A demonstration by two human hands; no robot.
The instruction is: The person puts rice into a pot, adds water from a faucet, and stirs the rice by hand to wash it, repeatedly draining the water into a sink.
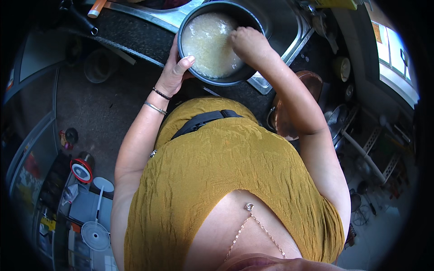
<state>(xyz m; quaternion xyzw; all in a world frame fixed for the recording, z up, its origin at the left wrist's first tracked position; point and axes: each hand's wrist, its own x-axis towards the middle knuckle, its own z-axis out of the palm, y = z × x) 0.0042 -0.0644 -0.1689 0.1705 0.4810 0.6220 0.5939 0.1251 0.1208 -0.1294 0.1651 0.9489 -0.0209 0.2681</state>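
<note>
A round dark pot (pixel 221 82) is held over the edge of a stainless steel sink (pixel 284 20), tilted a little. Cloudy water with pale grains, which look like rice (pixel 210 47), fills much of it. My left hand (pixel 176 71) grips the pot's near left side, thumb on the rim and the fingers hidden behind the wall. Inside the pot, at its right side, my right hand (pixel 249 44) is bent with curled fingertips at the liquid's surface; whether grains are in the fingers cannot be seen.
Dark speckled countertop (pixel 142 40) runs left of the sink, with an orange tube (pixel 96 8) and a black handle (pixel 79 20) on it. A brown pan-like object (pixel 310 84) lies to the right, near bowls (pixel 341 68) by the wall. A clear container (pixel 100 66) is below left.
</note>
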